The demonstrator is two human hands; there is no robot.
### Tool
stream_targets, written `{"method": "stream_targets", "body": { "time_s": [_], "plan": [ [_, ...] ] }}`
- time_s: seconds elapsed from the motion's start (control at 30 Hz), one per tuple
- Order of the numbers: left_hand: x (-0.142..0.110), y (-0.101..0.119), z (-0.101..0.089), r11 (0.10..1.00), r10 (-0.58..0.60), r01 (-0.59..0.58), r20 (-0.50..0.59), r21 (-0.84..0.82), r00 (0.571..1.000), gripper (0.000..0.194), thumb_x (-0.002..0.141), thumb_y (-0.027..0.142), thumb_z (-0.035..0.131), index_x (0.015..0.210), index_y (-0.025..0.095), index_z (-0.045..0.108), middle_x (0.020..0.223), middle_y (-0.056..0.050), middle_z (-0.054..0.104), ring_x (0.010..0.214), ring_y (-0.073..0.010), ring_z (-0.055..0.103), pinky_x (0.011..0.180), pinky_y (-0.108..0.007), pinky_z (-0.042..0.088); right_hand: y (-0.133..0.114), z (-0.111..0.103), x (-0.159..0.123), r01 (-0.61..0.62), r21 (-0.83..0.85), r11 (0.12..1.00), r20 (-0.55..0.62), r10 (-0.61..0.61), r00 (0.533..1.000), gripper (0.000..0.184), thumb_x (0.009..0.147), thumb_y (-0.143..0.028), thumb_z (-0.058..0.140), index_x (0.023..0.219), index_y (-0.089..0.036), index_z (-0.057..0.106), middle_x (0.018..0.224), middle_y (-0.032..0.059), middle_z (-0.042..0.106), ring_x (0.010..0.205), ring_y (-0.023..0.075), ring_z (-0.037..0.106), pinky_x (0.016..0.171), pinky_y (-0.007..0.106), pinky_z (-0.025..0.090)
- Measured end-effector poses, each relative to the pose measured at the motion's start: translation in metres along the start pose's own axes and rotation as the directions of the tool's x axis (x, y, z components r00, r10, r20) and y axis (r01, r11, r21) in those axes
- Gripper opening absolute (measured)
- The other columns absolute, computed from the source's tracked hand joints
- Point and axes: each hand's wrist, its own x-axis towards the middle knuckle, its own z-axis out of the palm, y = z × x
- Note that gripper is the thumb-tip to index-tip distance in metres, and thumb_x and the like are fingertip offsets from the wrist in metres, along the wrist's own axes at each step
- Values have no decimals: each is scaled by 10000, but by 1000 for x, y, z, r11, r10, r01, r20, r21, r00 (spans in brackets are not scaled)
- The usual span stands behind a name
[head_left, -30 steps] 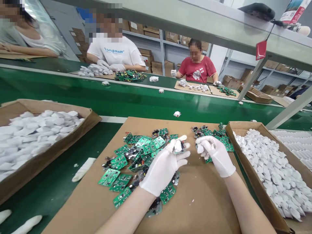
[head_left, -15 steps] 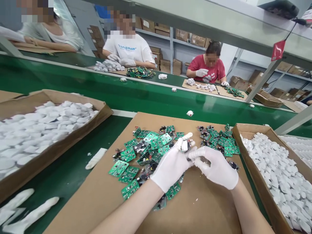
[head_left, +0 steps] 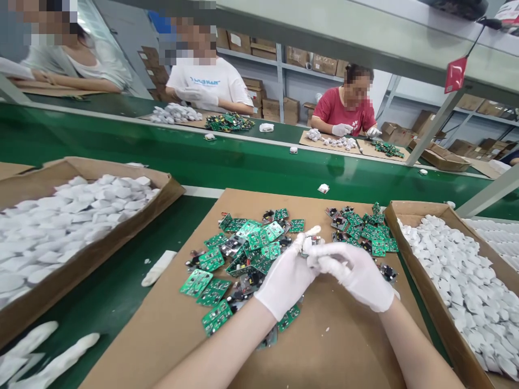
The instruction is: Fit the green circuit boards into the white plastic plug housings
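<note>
Both my hands wear white gloves and meet over a brown cardboard sheet. My left hand is closed on a small circuit board, mostly hidden by the fingers. Against that board press the fingertips of my right hand, thumb and fingers pinched together; what they hold, if anything, is hidden. Left of my hands lies a loose pile of green circuit boards, some with the component side up. A second group of boards lies beyond my right hand.
Cardboard trays of white pieces stand at left and right. Beyond runs a green conveyor belt carrying a few small white-topped items. White gloves lie at lower left. Several co-workers sit across the belt, under a metal beam.
My right fingers have moved up and left onto the board in my left hand, covering more of it. On the belt, the small items have shifted slightly right.
</note>
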Motion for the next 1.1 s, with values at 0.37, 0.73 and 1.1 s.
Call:
{"method": "stream_targets", "body": {
  "time_s": [0.37,0.73,1.1],
  "plan": [
    [-5,2,-1,1000,14,-17,110,21,994,296,986,326,462,1116,145,656,689,29,514,530,-84,496,475,-196,411,9,-4,2,187,-209,960,-181,-226,957,262,903,-189,617,1105,-311,731,1178,62,645,1123,196,619,911,326,549],
    [-17,7,4,993,-17,-11,234,118,972,279,913,262,598,1144,146,702,772,-26,601,623,-106,514,590,-236,434,5,4,2,8,67,998,-339,15,941,198,839,-323,722,998,-223,662,993,51,741,811,180,712,737,332,606],
    [-20,3,5,973,106,-148,227,176,968,317,831,263,724,1125,144,729,847,-46,649,646,-86,519,602,-196,455,0,-7,-1,269,-24,963,-226,-267,937,163,871,-345,717,1009,-259,732,1108,80,675,1033,213,662,807,351,599]
  ]
}}
